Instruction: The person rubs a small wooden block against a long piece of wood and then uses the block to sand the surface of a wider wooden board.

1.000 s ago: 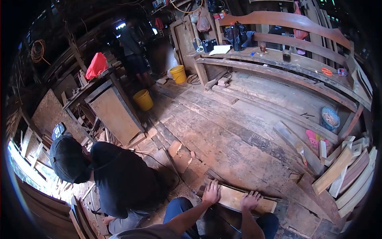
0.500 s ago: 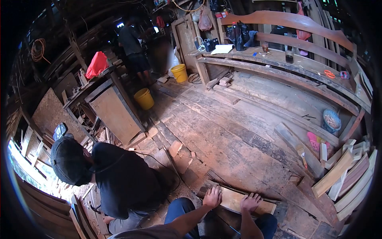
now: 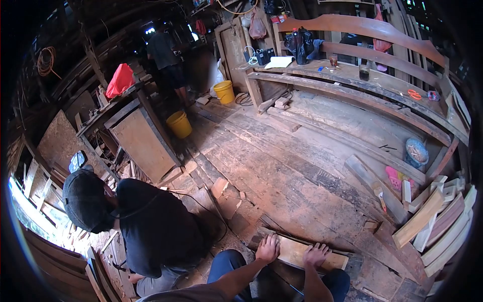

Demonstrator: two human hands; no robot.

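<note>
A pale wooden board [image 3: 292, 251] lies low in front of my knees, at the bottom middle of the head view. My left hand [image 3: 268, 248] grips its left part, the fingers bent over the top. Toward the board's right end, my right hand [image 3: 316, 255] holds it from above, with its fingers reaching to the far edge. Both palms and the thumbs' grip are partly hidden. Between my forearms a thin blue strip [image 3: 297, 290] shows below the board; I cannot make out what it is.
A person in a dark shirt [image 3: 156, 229] crouches close on my left, with a black cable [image 3: 221, 216] beside them. Cut wood pieces [image 3: 445, 221] and a paintbrush [image 3: 381, 196] lie right. A long bench [image 3: 347, 83] stands behind; another person [image 3: 166, 55] is near yellow buckets [image 3: 179, 125].
The whole view has shifted very slightly. Both hands stay in the same places on the board, and nothing else has visibly moved.
</note>
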